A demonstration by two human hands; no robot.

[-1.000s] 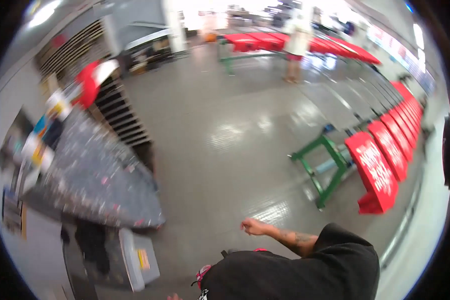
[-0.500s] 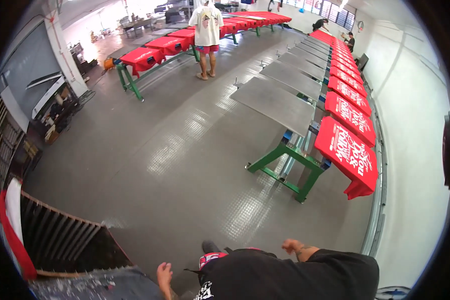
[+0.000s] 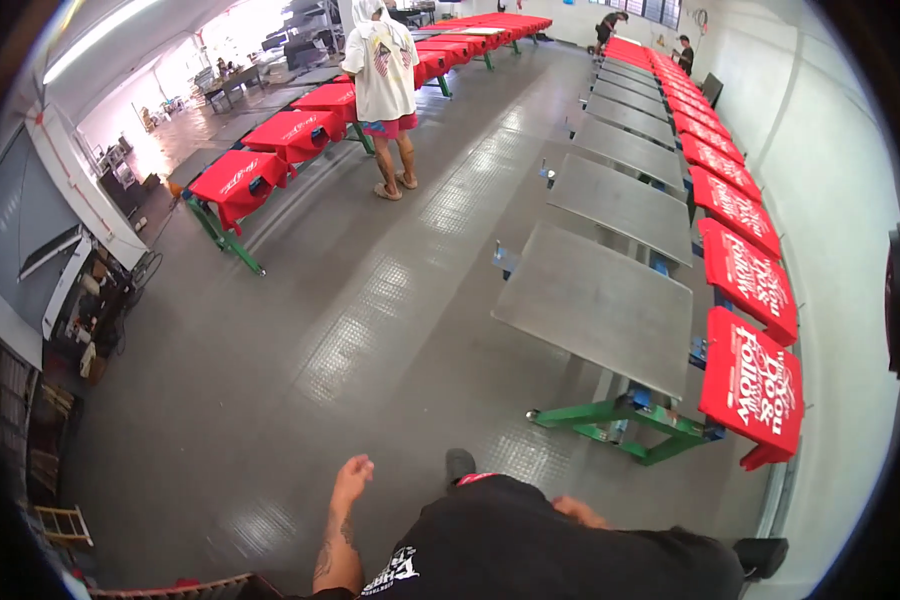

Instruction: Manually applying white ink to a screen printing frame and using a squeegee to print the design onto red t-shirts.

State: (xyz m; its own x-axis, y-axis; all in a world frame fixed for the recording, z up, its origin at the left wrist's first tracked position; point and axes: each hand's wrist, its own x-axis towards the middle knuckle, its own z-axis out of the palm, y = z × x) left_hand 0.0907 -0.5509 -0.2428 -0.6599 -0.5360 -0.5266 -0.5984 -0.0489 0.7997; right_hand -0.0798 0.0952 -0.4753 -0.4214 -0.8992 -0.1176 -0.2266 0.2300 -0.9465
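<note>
My left hand (image 3: pixel 352 480) swings over the grey floor in front of my body, its fingers loosely bent and apart, with nothing in it. Most of my right hand (image 3: pixel 579 512) lies behind my black shirt; its fingers are blurred. Neither hand touches anything I can see. The nearest object ahead on the right is a bare grey metal printing board (image 3: pixel 600 305) on a green-legged frame (image 3: pixel 660 440). Beside it, a red shirt (image 3: pixel 755 385) with white lettering is stretched over another board.
Several bare boards (image 3: pixel 620 205) and red shirts run away to the right, along the white wall (image 3: pixel 840 190). On the left, a person in a white top (image 3: pixel 382 75) stands beside another row of red shirts (image 3: pixel 235 185). Two people work far off. Grey floor (image 3: pixel 360 300) stretches between the rows.
I have moved forward, so both rows look closer and the near board larger. The dark slatted rack at lower left has mostly left view. My left hand has swung forward; my right has drawn back.
</note>
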